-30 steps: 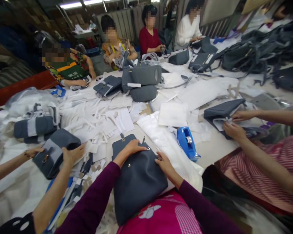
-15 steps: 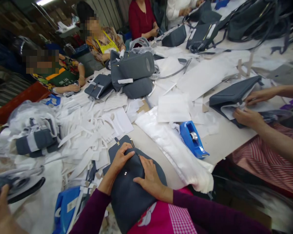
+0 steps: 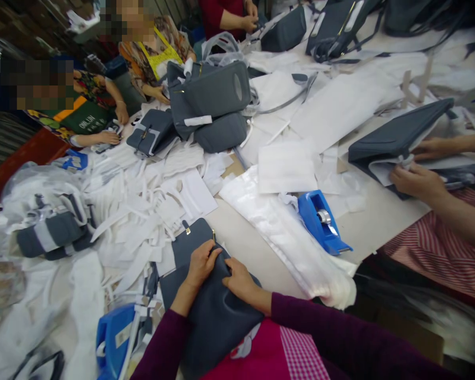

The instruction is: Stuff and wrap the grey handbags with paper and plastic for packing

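A dark grey leather bag (image 3: 214,316) lies at the table's near edge, partly over my lap. My left hand (image 3: 200,266) rests on its upper part near the gold clasp, fingers curled into the leather. My right hand (image 3: 239,282) presses and pinches the bag just right of the left hand; the two hands nearly touch. The bag's flap (image 3: 192,243) with a small gold fitting lies flat on the table beyond my hands.
A blue tape dispenser (image 3: 322,221) sits to the right by a white plastic sleeve (image 3: 288,237). White paper strips (image 3: 142,211) cover the left. Grey bags (image 3: 214,105) are stacked mid-table. Co-workers' hands (image 3: 417,179) handle another bag at right; more people sit opposite.
My hands have drawn together toward the top of the bag and bunched its leather. The view has tilted down and shifted; the co-worker's hands at the left have left the picture.
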`<state>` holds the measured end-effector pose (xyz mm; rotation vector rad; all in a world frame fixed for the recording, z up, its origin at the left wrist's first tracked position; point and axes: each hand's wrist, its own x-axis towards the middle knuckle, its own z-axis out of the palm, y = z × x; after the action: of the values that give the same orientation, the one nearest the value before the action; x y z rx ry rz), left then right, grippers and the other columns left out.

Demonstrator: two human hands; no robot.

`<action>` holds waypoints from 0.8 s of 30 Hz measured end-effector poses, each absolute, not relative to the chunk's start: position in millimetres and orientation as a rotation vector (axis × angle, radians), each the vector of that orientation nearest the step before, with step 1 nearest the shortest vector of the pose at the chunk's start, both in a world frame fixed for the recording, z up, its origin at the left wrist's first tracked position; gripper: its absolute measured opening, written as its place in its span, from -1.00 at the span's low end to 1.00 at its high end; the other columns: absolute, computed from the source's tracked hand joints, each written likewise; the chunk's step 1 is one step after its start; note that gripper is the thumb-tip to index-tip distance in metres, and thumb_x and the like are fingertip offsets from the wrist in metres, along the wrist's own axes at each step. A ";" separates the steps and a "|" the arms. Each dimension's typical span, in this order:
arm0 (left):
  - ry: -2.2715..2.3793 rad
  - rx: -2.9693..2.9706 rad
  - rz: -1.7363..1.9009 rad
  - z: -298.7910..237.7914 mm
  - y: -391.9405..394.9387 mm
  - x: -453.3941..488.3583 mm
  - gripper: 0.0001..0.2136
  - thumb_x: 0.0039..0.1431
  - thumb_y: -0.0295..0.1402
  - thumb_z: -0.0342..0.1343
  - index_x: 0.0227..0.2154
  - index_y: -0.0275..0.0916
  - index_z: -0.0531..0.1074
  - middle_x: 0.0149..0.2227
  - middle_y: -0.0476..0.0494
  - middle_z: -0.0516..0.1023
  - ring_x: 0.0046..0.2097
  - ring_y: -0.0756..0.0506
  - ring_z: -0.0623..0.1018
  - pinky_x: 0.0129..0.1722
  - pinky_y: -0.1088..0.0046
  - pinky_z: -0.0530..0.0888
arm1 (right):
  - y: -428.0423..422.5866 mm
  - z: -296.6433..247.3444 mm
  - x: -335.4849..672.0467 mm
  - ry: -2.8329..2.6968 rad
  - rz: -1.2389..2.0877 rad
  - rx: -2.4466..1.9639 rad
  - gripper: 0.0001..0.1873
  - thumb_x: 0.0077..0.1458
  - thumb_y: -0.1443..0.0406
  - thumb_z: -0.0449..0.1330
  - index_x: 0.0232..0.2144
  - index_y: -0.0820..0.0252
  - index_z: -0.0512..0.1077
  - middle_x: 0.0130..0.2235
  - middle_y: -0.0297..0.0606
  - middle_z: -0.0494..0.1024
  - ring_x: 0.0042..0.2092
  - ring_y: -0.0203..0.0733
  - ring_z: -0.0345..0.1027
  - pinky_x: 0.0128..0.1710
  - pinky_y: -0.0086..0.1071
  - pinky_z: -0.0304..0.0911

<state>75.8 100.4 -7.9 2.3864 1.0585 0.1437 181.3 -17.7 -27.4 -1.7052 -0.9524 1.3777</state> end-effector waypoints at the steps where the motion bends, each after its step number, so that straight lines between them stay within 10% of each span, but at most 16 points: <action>1: 1.091 2.430 0.151 -14.3 101.1 75.6 -0.76 0.28 -0.18 -0.11 -0.42 -0.20 0.28 -0.44 -0.03 0.39 -0.36 -0.06 0.41 -0.29 0.44 0.34 | -18.3 -27.9 180.7 -0.947 1.377 -1.702 -0.64 -0.17 0.47 0.17 -0.21 0.26 0.41 -0.17 -0.16 0.46 -0.10 -0.08 0.34 -0.02 -0.24 0.24; 12: 1.417 2.505 0.048 -61.9 109.9 80.0 -0.80 0.31 -0.25 -0.10 -0.36 -0.21 0.30 -0.43 -0.06 0.48 -0.36 -0.09 0.49 -0.35 0.48 0.29 | -80.8 -8.8 188.8 -1.138 1.441 -1.995 -0.15 -0.29 0.05 0.40 0.03 0.36 0.33 -0.05 -0.02 0.37 0.02 0.11 0.21 0.08 -0.09 0.14; 24: 1.688 2.581 -0.130 -62.4 101.0 82.6 -0.71 0.36 -0.20 -0.20 -0.31 -0.24 0.33 -0.39 -0.15 0.51 -0.33 -0.11 0.51 -0.43 0.45 0.20 | -80.7 -18.3 184.8 -1.117 1.549 -1.907 -0.72 -0.06 0.26 0.18 -0.23 0.21 0.38 -0.23 -0.20 0.48 -0.18 -0.10 0.36 -0.16 -0.30 0.21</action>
<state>82.6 101.0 -62.4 2.5810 1.6877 -0.1300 184.8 -80.7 -18.3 -1.9069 -1.1166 1.5495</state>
